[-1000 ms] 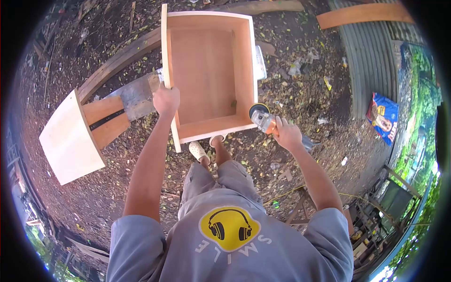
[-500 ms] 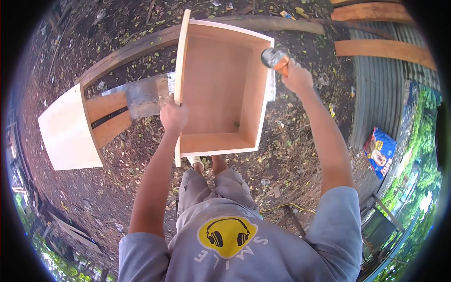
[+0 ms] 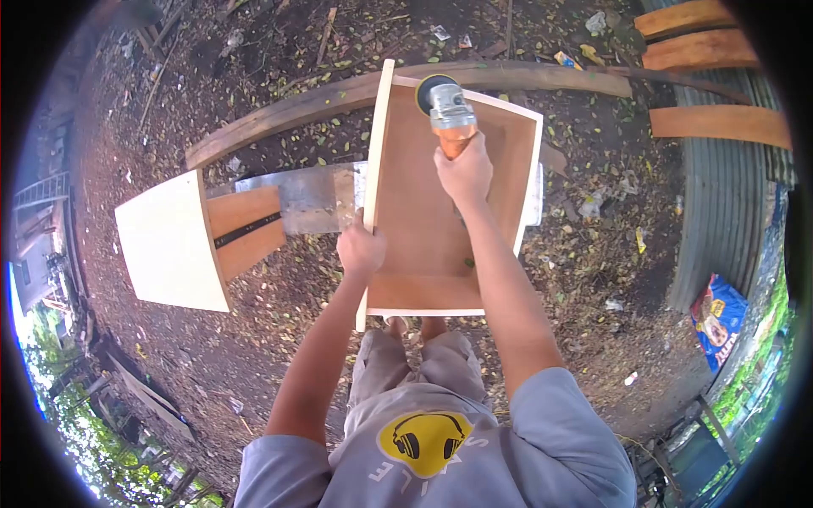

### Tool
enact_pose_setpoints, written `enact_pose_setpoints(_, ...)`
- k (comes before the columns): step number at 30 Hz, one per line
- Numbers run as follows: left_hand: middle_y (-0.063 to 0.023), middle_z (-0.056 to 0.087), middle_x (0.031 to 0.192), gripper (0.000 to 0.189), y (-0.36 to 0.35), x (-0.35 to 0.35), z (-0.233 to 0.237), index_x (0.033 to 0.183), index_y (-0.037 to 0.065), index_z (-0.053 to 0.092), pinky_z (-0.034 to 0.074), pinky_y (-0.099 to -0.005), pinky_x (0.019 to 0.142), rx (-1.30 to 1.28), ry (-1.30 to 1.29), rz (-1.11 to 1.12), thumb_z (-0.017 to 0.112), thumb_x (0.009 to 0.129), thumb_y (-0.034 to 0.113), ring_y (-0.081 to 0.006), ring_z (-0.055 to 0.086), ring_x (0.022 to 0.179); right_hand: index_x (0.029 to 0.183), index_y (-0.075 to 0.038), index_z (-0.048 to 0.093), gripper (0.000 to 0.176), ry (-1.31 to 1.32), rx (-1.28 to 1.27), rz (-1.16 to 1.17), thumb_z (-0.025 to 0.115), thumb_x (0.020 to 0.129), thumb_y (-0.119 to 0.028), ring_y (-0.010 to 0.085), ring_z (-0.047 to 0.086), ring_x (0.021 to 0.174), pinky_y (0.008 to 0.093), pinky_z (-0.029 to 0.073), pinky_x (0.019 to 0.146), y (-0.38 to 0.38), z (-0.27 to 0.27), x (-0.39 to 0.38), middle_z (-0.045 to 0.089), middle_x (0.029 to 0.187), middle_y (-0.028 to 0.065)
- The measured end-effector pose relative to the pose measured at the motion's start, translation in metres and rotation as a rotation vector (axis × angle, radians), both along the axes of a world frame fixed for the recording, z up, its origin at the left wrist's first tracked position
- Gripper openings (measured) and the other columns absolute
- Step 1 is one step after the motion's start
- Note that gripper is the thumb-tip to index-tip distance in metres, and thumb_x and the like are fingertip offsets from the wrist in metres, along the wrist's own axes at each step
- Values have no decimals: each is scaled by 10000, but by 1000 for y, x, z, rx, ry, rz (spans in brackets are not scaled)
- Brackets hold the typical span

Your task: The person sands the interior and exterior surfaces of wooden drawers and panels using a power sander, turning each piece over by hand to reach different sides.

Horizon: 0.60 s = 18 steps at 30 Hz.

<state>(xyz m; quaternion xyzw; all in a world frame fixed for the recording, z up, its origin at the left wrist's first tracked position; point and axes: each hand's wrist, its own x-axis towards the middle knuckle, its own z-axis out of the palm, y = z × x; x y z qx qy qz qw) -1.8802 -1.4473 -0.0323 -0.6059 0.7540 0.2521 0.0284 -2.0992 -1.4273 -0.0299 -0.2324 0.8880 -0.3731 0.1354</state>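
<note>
A wooden drawer (image 3: 415,220), its open side facing up, stands in front of my legs. My left hand (image 3: 362,249) is closed on the drawer's pale front panel (image 3: 379,152), about midway along it. In my right hand (image 3: 466,172) is an angle grinder (image 3: 451,113) with an orange and silver body, fingers wrapped round it. The grinder's round disc (image 3: 434,93) with a yellowish rim lies over the drawer's far edge, near the corner by the front panel. My right forearm passes over the drawer's inside and hides part of it.
Left of the drawer is another drawer (image 3: 174,241) with a pale front and a black slide rail on its side. A curved beam (image 3: 339,102) lies beyond on leaf-strewn soil. Corrugated sheets (image 3: 720,212), planks (image 3: 720,127) and a blue bag (image 3: 720,317) are at right.
My right hand has carried the grinder leftward from the drawer's right edge to its far edge near the front panel. My left hand still grips the panel; the whole view has shifted.
</note>
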Motion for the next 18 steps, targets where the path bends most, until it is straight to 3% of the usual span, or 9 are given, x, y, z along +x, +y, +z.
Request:
enact_pose_setpoints(6, -284, 664, 803, 449, 2, -5, 12, 1184, -36, 603, 526, -519, 759, 16, 68, 3, 571, 773, 144, -449, 658, 785, 1148, -25, 494, 501, -20, -135, -49, 723, 751, -225, 408, 650, 869, 496, 532, 738, -31, -10, 24, 648, 986, 206)
enact_pose_setpoints(9, -248, 676, 783, 472, 3, -2, 5, 1219, 67, 610, 521, -524, 760, -40, 67, 8, 572, 759, 163, -434, 664, 782, 1161, -24, 488, 516, -18, -139, -55, 726, 748, -226, 404, 649, 873, 498, 533, 735, -30, -22, 25, 644, 994, 203)
enact_pose_setpoints(18, -272, 662, 760, 389, 0, 5, -8, 1106, -24, 622, 527, -530, 730, -61, 19, -30, 576, 768, 162, -447, 661, 748, 1102, -21, 485, 502, -19, -80, -316, 743, 734, -246, 421, 655, 838, 502, 534, 736, 10, -53, -8, 647, 943, 200)
